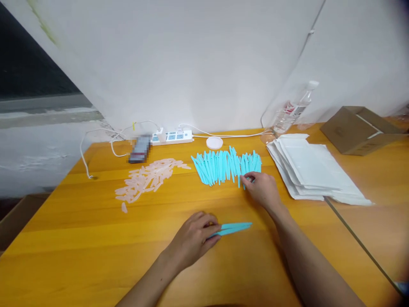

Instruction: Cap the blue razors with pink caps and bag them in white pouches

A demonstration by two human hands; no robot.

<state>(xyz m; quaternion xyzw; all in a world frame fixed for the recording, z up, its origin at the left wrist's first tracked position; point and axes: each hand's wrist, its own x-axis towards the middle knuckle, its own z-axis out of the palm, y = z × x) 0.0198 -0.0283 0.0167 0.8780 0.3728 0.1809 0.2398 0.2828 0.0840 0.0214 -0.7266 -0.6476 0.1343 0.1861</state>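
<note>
My left hand (200,234) is closed around the near ends of a couple of slim turquoise tapered sticks (236,227), whose pointed ends stick out to the right, low over the table. Farther back, a row of similar turquoise sticks (219,165) lies side by side. My right hand (261,187) reaches into the right part of this row, thumb and fingers pinched at the near end of one stick. Its fingertips partly cover that end. Left of the row, small translucent pinkish slips (145,181) are spread in a loose heap.
White padded envelopes (315,168) are stacked right of the row. Behind stand a clear bottle (292,111), an open cardboard box (354,132) and a power strip (175,137) with cables. A round white lid (214,143) and a blurred-out phone-like device (140,148) lie near the wall.
</note>
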